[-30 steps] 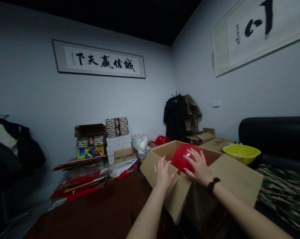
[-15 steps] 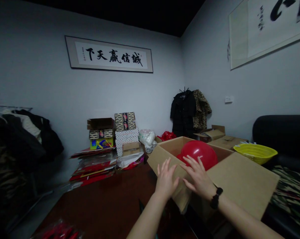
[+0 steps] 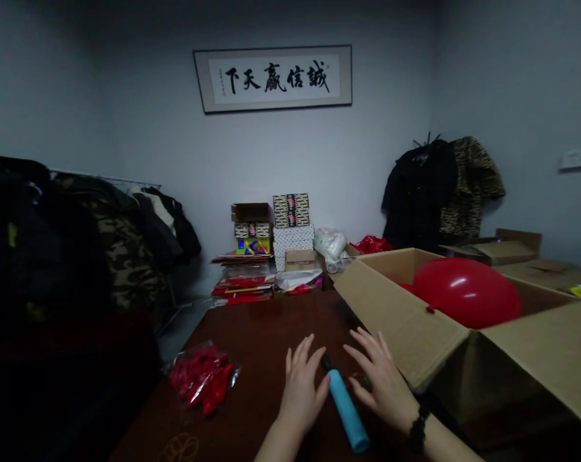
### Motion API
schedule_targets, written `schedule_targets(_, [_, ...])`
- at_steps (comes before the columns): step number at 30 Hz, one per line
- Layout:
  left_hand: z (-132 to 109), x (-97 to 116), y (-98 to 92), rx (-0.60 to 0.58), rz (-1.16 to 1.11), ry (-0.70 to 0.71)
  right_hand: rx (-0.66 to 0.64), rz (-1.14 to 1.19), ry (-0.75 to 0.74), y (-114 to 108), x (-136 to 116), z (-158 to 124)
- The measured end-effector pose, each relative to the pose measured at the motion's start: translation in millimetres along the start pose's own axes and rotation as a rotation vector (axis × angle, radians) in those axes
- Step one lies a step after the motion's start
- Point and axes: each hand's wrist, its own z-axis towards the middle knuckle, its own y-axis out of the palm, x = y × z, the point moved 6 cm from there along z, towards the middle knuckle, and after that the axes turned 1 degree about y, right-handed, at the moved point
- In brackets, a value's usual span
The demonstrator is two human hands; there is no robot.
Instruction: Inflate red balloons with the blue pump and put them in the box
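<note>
Over the dark table, my left hand is held with fingers apart and nothing in it. My right hand, with a black band at the wrist, is likewise spread and holds nothing. Between the two lies a blue balloon pump with a black tip, beside the left thumb; whether either hand touches it I cannot tell. A red inflated balloon rests in the open cardboard box to the right. On the left of the table is a clear bag of red uninflated balloons.
Flattened red packaging and stacked boxes stand at the table's far end, near a white plastic bag. Coats hang on a rack at left and on the back right wall. The box's flaps stick out toward me.
The view has turned left and down. Both hands have moved away from the box and balloon to the pump on the table. The bag of red balloons now shows fully.
</note>
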Motion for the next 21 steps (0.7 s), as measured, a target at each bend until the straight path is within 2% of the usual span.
schedule_targets(6, [-74.8, -69.4, -7.4, -0.008, 0.06, -0.209, -0.078, 0.105, -0.038, 64.7, -51.9, -11.7])
schedule_targets(11, [-124.8, -126.3, -22.6, -0.02, 0.141, -0.384, -0.165, 0.186, -0.039, 103.5, -87.5, -18.1])
schedule_targets(16, [-159.6, -177.0, -40.3, -0.049, 0.296, -0.544, -0.238, 0.269, -0.025, 130.1, -115.1, -20.9])
schedule_targets(21, [-180.5, -212.7, -39.8, -0.11, 0.41, -0.638, -0.313, 0.353, -0.031, 157.0, -139.9, -24.3])
